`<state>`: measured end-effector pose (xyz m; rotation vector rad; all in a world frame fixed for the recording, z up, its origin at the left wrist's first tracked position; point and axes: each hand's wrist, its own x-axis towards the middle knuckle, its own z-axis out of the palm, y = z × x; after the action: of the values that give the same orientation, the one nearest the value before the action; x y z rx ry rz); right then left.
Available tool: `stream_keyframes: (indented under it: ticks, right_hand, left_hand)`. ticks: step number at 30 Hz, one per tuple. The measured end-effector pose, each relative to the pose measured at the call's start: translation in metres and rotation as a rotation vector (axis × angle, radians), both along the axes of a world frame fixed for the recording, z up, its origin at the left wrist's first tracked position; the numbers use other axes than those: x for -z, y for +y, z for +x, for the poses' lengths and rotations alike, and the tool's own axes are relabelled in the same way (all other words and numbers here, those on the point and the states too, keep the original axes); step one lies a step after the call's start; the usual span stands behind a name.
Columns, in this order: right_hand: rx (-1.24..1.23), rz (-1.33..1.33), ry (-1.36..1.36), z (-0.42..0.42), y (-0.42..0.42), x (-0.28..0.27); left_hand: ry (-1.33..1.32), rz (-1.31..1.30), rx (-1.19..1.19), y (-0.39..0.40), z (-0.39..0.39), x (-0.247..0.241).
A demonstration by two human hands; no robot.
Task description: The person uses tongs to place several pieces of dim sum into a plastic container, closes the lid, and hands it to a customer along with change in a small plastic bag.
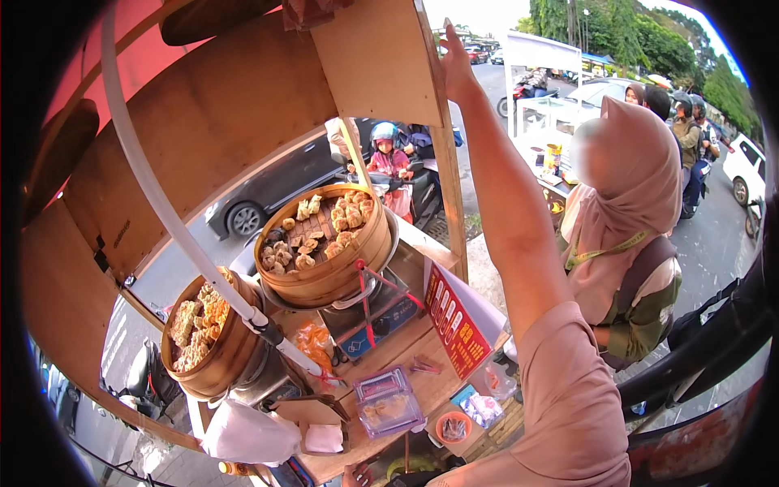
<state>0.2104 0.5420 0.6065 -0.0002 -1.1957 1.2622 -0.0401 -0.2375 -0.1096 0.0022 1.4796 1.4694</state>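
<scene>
My right arm is stretched up, and my right hand [457,68] is at the outer edge of the stall's wooden side panel [383,64]. Its visible fingers are apart with nothing seen in them; whether it presses on the panel is unclear. Low at the picture's rim is my left hand [358,476], mostly cut off, below the wooden counter [389,350]. A clear-lidded plastic box [388,402] with dumplings inside lies on the counter above it. Beyond stand a large bamboo steamer [328,268] of dumplings and a second bamboo steamer [213,359] with fried-looking pieces.
A person in a headscarf [639,164] stands close on the right. A white pole [164,201] slants across the stall. A red menu sign [456,322], an orange bowl [453,427], a cardboard box [319,420] and a white bag [252,432] crowd the counter area. Vehicles pass behind.
</scene>
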Motion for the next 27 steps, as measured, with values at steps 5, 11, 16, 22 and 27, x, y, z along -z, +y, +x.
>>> stream_keyframes:
  ticks: [5,11,16,22,27]
  right_hand:
    - [0.046,-0.068,-0.024,-0.006,0.006,0.003]
    - [0.079,-0.007,-0.149,-0.002,0.014,-0.002]
    - [0.050,-0.006,-0.115,-0.012,0.008,0.010]
    - [0.023,-0.013,-0.127,-0.004,0.013,0.007]
    - [0.047,0.006,-0.101,-0.008,-0.007,0.006]
  left_hand:
    - [-0.001,0.007,0.026,-0.005,-0.011,0.017]
    - [0.000,0.015,0.040,0.007,-0.014,0.019]
    - [-0.003,-0.002,0.025,0.002,-0.015,0.017]
    - [-0.015,0.006,0.044,0.011,-0.014,0.019]
    - [-0.023,0.019,0.024,-0.002,-0.017,0.023]
